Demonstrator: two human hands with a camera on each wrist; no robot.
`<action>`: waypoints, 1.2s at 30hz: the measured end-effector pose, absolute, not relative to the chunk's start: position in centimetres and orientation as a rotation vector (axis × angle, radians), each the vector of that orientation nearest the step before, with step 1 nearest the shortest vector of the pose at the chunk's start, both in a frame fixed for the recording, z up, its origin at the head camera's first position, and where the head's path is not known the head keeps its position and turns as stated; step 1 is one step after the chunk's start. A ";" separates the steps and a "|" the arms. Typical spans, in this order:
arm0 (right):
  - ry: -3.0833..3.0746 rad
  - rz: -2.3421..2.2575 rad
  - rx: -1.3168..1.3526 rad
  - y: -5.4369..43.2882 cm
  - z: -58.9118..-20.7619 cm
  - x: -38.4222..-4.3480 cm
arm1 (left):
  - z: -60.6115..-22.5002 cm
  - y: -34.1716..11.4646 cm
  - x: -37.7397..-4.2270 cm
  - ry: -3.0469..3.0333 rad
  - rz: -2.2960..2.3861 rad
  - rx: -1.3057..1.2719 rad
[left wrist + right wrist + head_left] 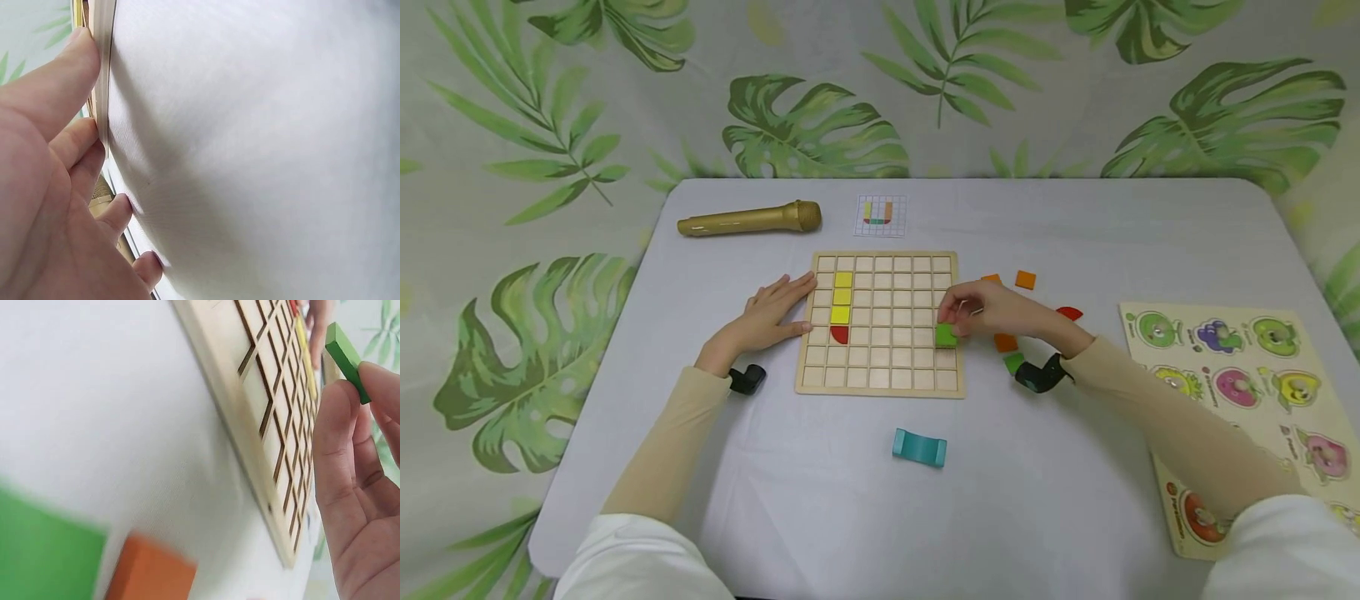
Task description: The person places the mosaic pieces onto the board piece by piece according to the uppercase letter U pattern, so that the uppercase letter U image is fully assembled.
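A wooden grid board lies mid-table. Three yellow square tiles fill a column near its left side, with a red quarter-round tile just below them. My left hand rests at the board's left edge, fingers spread, thumb and fingertips on the rim. Between thumb and fingers, my right hand pinches a green square tile, held above the board's right side. Beside that hand on the table lie orange tiles, another green tile and a red quarter-round tile.
Behind the board lies a small pattern card with a coloured U shape. A gold microphone is at back left, a teal curved block in front. A fruit picture board lies at right, under the right forearm.
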State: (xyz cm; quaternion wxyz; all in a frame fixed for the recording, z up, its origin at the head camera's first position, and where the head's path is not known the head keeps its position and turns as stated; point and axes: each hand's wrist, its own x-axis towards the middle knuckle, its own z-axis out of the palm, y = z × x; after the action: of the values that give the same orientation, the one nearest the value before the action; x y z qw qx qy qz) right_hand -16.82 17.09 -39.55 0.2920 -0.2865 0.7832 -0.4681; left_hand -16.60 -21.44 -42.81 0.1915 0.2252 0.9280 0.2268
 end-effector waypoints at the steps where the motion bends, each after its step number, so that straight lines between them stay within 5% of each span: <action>1: 2.080 -1.252 -0.773 16.4 -39.6 -17.0 | -42.8 -21.4 -16.6 2.607 0.636 0.634; 18: 2.132 -1.175 -0.880 5.9 -41.0 -18.8 | -42.3 -21.2 -16.5 2.608 0.648 0.634; 36: 2.351 -0.934 -0.970 4.1 -40.9 -17.7 | -42.7 -21.4 -16.6 2.598 0.657 0.627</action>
State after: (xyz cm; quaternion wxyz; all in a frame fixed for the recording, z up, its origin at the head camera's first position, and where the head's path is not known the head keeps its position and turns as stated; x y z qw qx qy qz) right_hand -17.74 4.12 -40.92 0.2146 -0.3498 0.8475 -0.3367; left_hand -16.58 -21.45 -42.72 0.1935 0.2234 0.9262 0.2342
